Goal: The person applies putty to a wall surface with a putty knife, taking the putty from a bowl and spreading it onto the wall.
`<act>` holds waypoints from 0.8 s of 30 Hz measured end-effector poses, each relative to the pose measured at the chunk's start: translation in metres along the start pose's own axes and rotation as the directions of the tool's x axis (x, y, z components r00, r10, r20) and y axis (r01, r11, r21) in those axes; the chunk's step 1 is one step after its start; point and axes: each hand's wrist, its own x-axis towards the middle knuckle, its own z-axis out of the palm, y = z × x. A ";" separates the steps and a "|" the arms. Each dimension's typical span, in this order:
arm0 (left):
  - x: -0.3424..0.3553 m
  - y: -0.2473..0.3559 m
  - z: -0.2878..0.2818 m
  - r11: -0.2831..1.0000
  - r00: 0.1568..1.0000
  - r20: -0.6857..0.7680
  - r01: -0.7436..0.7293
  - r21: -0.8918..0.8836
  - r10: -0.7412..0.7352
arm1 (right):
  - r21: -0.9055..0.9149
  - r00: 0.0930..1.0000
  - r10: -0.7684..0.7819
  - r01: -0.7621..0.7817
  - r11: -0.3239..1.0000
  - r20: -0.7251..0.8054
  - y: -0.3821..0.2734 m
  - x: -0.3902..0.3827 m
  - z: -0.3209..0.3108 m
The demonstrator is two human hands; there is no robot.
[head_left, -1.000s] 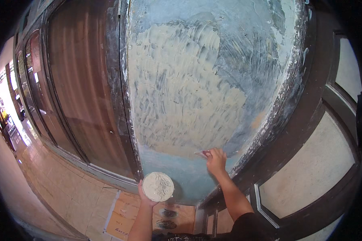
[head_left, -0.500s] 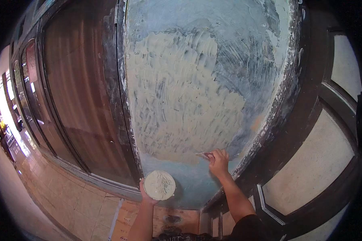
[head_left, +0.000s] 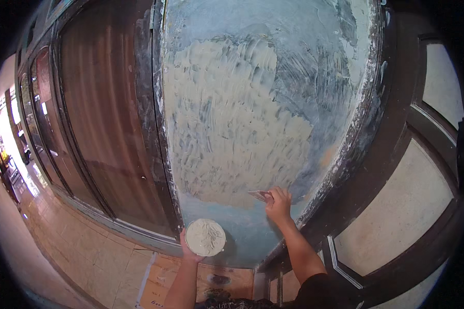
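Note:
My right hand (head_left: pixel 279 206) is closed on a putty knife (head_left: pixel 261 195), whose blade points left against the lower edge of a cream putty layer (head_left: pixel 232 123). That layer lies in short ridged strokes over the middle of a blue-grey wall (head_left: pixel 232 226). My left hand (head_left: pixel 189 250) grips a round white tub (head_left: pixel 205 237) by its lower left side and holds it in front of the wall's lower part. Cream putty with a scraped, ridged surface fills the tub. My left fingers are partly hidden behind it.
A dark-framed glass panel with a brown curtain (head_left: pixel 100 118) borders the wall on the left. On the right stands a dark wooden door frame with pale panels (head_left: pixel 397 206). Cardboard (head_left: pixel 160 280) lies on the tiled floor (head_left: pixel 95 244) below.
My right hand and the putty knife have shifted very slightly up and left along the wall. The tub stays in my left hand, almost unmoved.

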 end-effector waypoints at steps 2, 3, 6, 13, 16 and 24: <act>-0.003 0.000 -0.006 1.000 1.000 0.006 -0.004 -0.026 0.005 | 0.007 0.999 -0.001 0.001 1.000 0.039 0.000 -0.009 -0.001; -0.005 -0.001 -0.010 1.000 1.000 0.004 -0.010 -0.025 0.010 | 0.011 0.999 -0.004 0.004 1.000 0.040 0.001 -0.021 0.002; -0.012 -0.007 -0.001 0.999 0.998 0.068 0.016 -0.038 -0.013 | -0.030 0.984 -0.072 0.078 0.997 0.164 0.019 -0.055 0.021; -0.020 -0.014 -0.006 0.999 0.997 0.067 -0.023 -0.034 0.025 | -0.068 0.998 0.003 0.002 0.998 0.070 0.006 -0.005 0.004; -0.020 -0.013 -0.005 0.999 0.999 0.051 -0.004 -0.035 0.005 | -0.003 1.000 0.007 -0.007 1.000 0.009 0.005 -0.004 -0.002; -0.027 -0.013 0.000 0.999 1.000 0.015 -0.002 -0.038 0.002 | -0.090 0.985 -0.036 0.052 0.995 0.171 0.029 -0.058 0.025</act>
